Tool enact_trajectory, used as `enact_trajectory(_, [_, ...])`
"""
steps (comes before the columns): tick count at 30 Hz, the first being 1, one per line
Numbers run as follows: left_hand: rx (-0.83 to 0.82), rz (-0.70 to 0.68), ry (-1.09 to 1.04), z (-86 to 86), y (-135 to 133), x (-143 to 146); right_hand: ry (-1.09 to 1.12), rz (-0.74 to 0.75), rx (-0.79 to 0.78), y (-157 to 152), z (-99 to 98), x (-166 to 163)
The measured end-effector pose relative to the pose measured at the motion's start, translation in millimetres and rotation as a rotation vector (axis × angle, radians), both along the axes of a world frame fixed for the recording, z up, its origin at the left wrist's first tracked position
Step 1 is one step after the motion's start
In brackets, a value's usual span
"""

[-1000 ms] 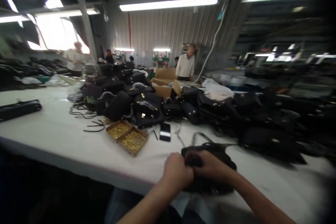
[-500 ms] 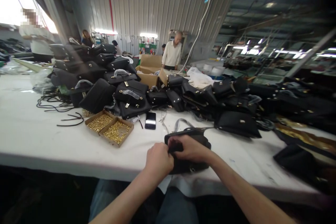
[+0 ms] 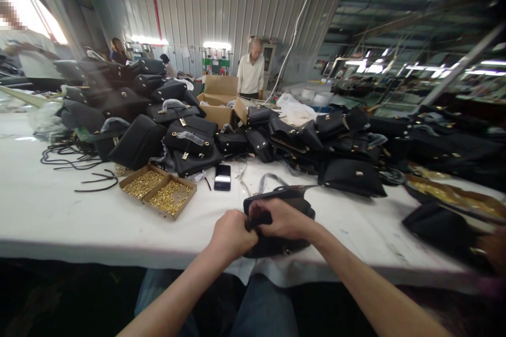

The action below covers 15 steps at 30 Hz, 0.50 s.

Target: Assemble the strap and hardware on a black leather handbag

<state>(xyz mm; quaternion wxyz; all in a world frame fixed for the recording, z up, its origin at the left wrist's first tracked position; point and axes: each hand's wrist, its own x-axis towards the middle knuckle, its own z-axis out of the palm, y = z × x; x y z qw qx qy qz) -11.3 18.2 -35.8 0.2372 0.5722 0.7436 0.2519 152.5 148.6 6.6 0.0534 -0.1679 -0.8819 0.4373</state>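
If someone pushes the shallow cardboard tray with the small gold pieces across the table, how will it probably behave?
The cardboard tray is low and flat, so it would probably slide on the white table rather than tip. Its gold pieces lie loose in two compartments, so a quick push may scatter some. The thin walls look likely to bend if squeezed.

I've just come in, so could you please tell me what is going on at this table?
A person seated at the white table grips a black bag at its near edge with both hands, left hand and right hand closed on its near side. Beyond lie a phone, two trays of gold fittings and a heap of black bags. Another person stands by a cardboard box.
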Motion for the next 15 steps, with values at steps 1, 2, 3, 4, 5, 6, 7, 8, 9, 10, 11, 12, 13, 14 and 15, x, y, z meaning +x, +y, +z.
enact_trajectory(1, [-0.009, -0.003, -0.007, 1.2, 1.4, -0.5, 0.005, 0.002, -0.001, 0.9, -0.4, -0.6])
enact_trajectory(2, [-0.016, -0.003, -0.01, 1.9, 2.9, -0.9, 0.01, 0.006, -0.004, 1.7, -0.8, -1.3])
enact_trajectory(3, [-0.017, -0.001, -0.006, 1.9, 4.2, -1.6, 0.014, 0.01, -0.012, 2.5, -1.2, -2.0])
enact_trajectory(4, [-0.015, 0.001, -0.001, 1.0, 5.3, -2.4, 0.017, 0.011, -0.02, 3.2, -1.7, -2.6])
enact_trajectory(5, [-0.009, -0.002, 0.001, -0.8, 6.2, -3.6, 0.019, 0.011, -0.026, 3.9, -2.3, -3.0])
enact_trajectory(6, [0.003, -0.011, -0.004, -3.4, 6.8, -5.2, 0.022, 0.005, -0.029, 4.4, -2.9, -3.3])
enact_trajectory(7, [0.022, -0.031, -0.024, -6.5, 7.0, -7.1, 0.024, -0.002, -0.03, 4.8, -3.7, -3.4])
enact_trajectory(8, [0.045, -0.053, -0.057, -9.8, 6.8, -9.3, 0.026, -0.009, -0.029, 5.0, -4.5, -3.4])
enact_trajectory(9, [0.07, -0.074, -0.094, -13.1, 6.1, -11.5, 0.027, -0.017, -0.023, 5.1, -5.5, -3.3])
enact_trajectory(10, [0.096, -0.09, -0.127, -15.9, 5.1, -13.5, 0.024, -0.025, -0.016, 5.0, -6.5, -3.1])
enact_trajectory(11, [0.12, -0.1, -0.148, -18.1, 3.8, -15.0, 0.018, -0.032, -0.007, 4.8, -7.6, -2.9])
enact_trajectory(12, [0.137, -0.104, -0.155, -19.5, 2.6, -15.9, 0.012, -0.042, 0.003, 4.3, -8.6, -2.7])
enact_trajectory(13, [0.147, -0.104, -0.15, -20.3, 1.4, -16.2, 0.006, -0.051, 0.013, 3.7, -9.5, -2.6])
enact_trajectory(14, [0.148, -0.105, -0.139, -20.5, 0.4, -15.9, 0.004, -0.061, 0.025, 2.8, -10.3, -2.5])
enact_trajectory(15, [0.14, -0.108, -0.125, -20.4, -0.2, -15.2, 0.004, -0.07, 0.036, 1.7, -10.9, -2.4])
